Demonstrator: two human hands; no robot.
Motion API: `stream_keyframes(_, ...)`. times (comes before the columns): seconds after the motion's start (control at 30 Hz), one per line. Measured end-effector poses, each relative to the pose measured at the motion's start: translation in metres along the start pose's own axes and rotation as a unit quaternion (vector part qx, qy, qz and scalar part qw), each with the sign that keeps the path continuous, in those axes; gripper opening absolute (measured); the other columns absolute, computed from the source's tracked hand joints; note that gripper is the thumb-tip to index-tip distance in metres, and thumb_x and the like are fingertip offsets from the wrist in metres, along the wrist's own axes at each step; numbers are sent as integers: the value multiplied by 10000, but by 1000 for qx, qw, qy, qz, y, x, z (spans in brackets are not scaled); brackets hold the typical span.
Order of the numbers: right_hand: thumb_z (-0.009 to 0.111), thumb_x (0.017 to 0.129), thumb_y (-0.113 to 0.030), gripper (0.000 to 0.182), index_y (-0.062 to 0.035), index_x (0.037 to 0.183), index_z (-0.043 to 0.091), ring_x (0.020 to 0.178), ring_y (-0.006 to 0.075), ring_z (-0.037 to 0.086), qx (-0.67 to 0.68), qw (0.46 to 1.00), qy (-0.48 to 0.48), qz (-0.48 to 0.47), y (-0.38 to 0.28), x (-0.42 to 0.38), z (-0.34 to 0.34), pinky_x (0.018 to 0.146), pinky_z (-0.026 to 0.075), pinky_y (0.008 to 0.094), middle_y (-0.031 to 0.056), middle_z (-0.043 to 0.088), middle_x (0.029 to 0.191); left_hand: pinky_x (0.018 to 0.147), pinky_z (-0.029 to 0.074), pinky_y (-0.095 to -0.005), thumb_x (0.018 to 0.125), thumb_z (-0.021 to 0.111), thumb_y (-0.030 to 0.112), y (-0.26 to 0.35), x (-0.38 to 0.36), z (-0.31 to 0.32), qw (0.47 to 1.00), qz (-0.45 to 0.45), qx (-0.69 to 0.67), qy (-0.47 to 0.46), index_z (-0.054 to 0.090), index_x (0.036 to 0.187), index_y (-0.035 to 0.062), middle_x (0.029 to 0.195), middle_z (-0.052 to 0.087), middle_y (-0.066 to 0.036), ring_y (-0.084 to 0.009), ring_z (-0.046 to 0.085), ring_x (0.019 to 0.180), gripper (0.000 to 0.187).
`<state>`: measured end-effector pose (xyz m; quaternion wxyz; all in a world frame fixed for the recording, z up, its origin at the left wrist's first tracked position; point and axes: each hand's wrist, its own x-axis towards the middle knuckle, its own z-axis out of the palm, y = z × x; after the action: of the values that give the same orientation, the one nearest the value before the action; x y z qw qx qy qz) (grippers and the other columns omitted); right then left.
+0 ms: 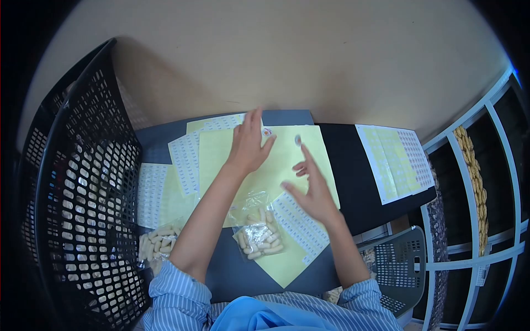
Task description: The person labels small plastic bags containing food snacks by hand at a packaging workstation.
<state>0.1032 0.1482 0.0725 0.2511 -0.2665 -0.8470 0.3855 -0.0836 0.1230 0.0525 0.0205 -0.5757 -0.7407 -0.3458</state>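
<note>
My left hand lies over the upper part of a large pale-yellow sheet, fingers stretched and thumb apart. Beside its thumb is a round printed sticker. My right hand is above the sheet's right side, index finger extended and thumb apart. A second small round sticker, tilted and a little blurred, clings to that index fingertip. Below the hands, a clear plastic bag of pale, finger-shaped pieces rests on yellow paper. A label sheet with small blue print lies under my right wrist.
A tall dark perforated basket stands at left. Near it sits another bag of pale pieces, with more label sheets behind. At right are a partly used sticker sheet, a grey-green basket and a metal rack. A wall rises behind.
</note>
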Motion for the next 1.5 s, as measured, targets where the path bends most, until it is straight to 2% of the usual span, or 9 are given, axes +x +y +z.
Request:
stream_keyframes(0.23, 682, 653, -433, 1074, 36, 1336, -1, 1062, 287, 359, -157, 985, -77, -4, -7, -36, 41, 877, 234, 403, 181, 440, 1101, 767, 407, -317, 822, 536, 237, 52, -72, -94, 977, -93, -188, 48, 344, 1209, 7, 1052, 444, -147, -218, 473, 949, 490)
stream_keyframes(0.37, 675, 654, -448, 1097, 38, 1333, -36, 1017, 280, 387, -155, 978, -125, 64, -17, -46, 40, 856, 219, 378, 182, 450, 1059, 692, 430, -332, 797, 572, 302, 84, -139, -119, 926, -299, -64, -221, 378, 1152, -18, 835, 532, -131, -246, 551, 771, 515)
stream_keyframes(0.7, 694, 696, -95, 1019, -84, 1341, -95, 692, 137, 530, 87, 994, -40, 46, -18, -55, 42, 574, 459, 245, 101, 423, 918, 659, 455, -271, 726, 641, 76, 64, -177, -66, 950, -230, -207, -43, 182, 1300, 4, 853, 504, -92, -186, 544, 816, 738)
stream_keyframes(0.8, 691, 669, 9, 1045, -132, 1337, -100, 724, 124, 533, 340, 938, 27, 71, -17, -50, 39, 581, 454, 189, 80, 391, 924, 716, 466, -308, 723, 624, 16, 50, -169, -52, 860, -235, -453, 27, 179, 1294, -21, 975, 462, -95, -166, 504, 853, 726)
stream_keyframes(0.93, 693, 671, -1, 1046, -129, 1335, -105, 718, 114, 529, 329, 943, 34, 28, -15, -50, 44, 568, 448, 184, 82, 393, 917, 838, 430, -246, 778, 591, 50, 38, -169, -34, 717, -259, -644, -60, 276, 1266, -16, 1198, 430, -126, -151, 455, 1083, 584)
stream_keyframes(1.1, 682, 682, -42, 827, -72, 1332, 170, 798, 176, 508, 111, 981, 139, -79, -6, -48, 49, 669, 433, 261, 91, 414, 990, 836, 435, -252, 794, 595, 80, 44, -171, -26, 766, -231, -599, -43, 334, 1222, -42, 1096, 508, -97, -142, 522, 984, 516)
stream_keyframes(1.13, 664, 694, -66, 507, -49, 1159, 466, 874, 201, 477, 109, 970, 201, -79, -16, -49, 46, 722, 408, 300, 94, 423, 1036, 835, 436, -251, 792, 599, 84, 44, -171, -26, 762, -236, -602, -31, 333, 1221, -42, 1094, 509, -98, -138, 523, 980, 520)
stream_keyframes(1.23, 651, 706, -82, 214, -54, 912, 602, 907, 195, 459, 47, 972, 194, -127, -13, -50, 36, 733, 401, 313, 99, 429, 1048, 828, 438, -250, 785, 610, 91, 44, -172, -26, 761, -254, -597, -17, 343, 1210, -44, 1083, 514, -101, -132, 526, 970, 520)
stream_keyframes(1.5, 637, 703, -114, 63, -89, 744, 597, 1143, 308, 332, -106, 968, 116, -195, -25, -54, 39, 925, 252, 413, 82, 483, 1058, 806, 445, -259, 752, 635, 91, 40, -174, -20, 808, -237, -539, -32, 423, 1141, -26, 1036, 539, -88, -130, 533, 940, 458)
